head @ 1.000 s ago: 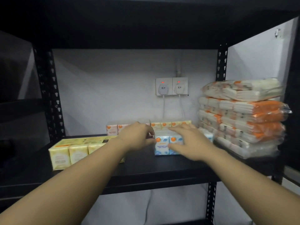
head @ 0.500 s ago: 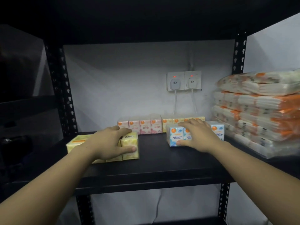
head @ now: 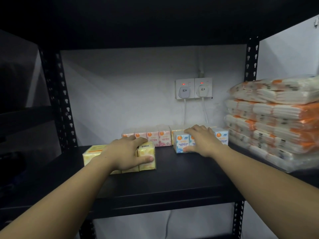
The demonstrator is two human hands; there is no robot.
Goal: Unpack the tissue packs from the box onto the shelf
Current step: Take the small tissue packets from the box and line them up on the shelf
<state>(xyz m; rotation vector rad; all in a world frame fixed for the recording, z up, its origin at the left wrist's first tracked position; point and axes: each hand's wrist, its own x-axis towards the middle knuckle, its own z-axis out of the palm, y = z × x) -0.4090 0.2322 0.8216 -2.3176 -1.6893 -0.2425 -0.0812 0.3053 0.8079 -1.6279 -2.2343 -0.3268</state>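
On the black shelf [head: 172,180] lies a yellow tissue pack [head: 93,153]; my left hand [head: 126,155] grips its right end, thumb on the front face and fingers over the top. A blue-and-white tissue pack [head: 181,143] stands further right, and my right hand [head: 202,141] holds it from above, thumb at its lower front and fingers over the top. Behind both, a pink tissue pack [head: 155,136] lines the wall, with a yellow pack partly hidden behind the blue one. The box is out of sight.
A tall stack of orange-and-white wrapped tissue bundles [head: 279,121] fills the shelf's right end. Two wall sockets with plugs [head: 194,88] and hanging cables sit on the back wall. Black perforated uprights [head: 58,100] frame the bay, with another shelf board overhead.
My left hand left the blue pack and went left onto the yellow pack, which now sits closer to the middle. My right hand stayed on the blue pack.
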